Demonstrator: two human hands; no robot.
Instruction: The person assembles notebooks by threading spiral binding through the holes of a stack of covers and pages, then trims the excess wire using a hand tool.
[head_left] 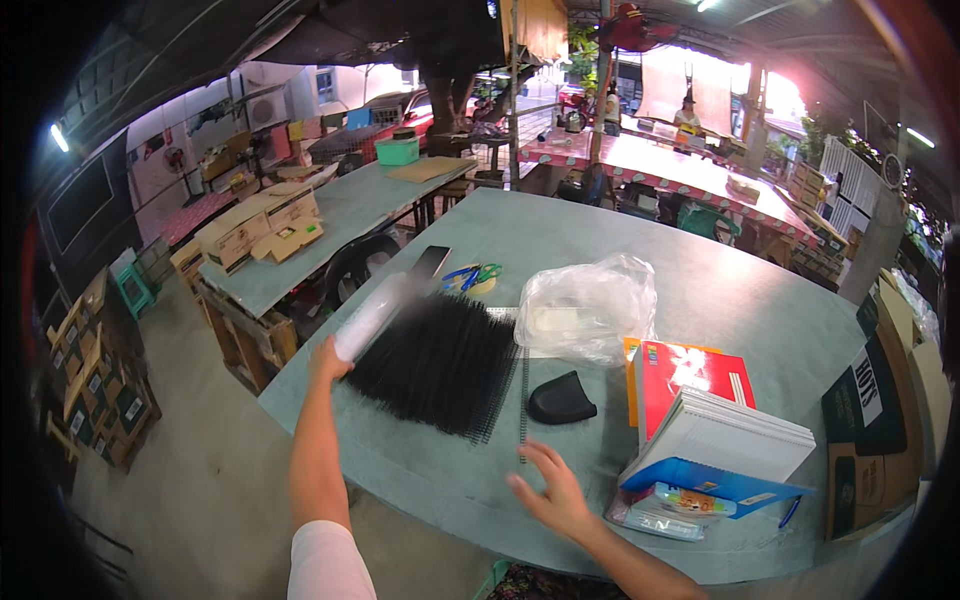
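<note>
My left hand is closed around the near end of a long, whitish plastic-looking bundle, whose far end is smeared by motion. The bundle lies along the left side of a wide pile of thin black toothed strips, which look like binding combs. My right hand hovers near the front of the table, fingers spread and nothing in them. Just beyond its fingertips a single toothed strip lies lengthwise. To the right of that strip sits a rounded black object, its kind unclear.
The grey-green table also bears a clear plastic bag, pliers and scissors, and a dark flat phone-like slab. On the right are a red notebook, a spiral-bound paper stack, a pen and a cardboard box.
</note>
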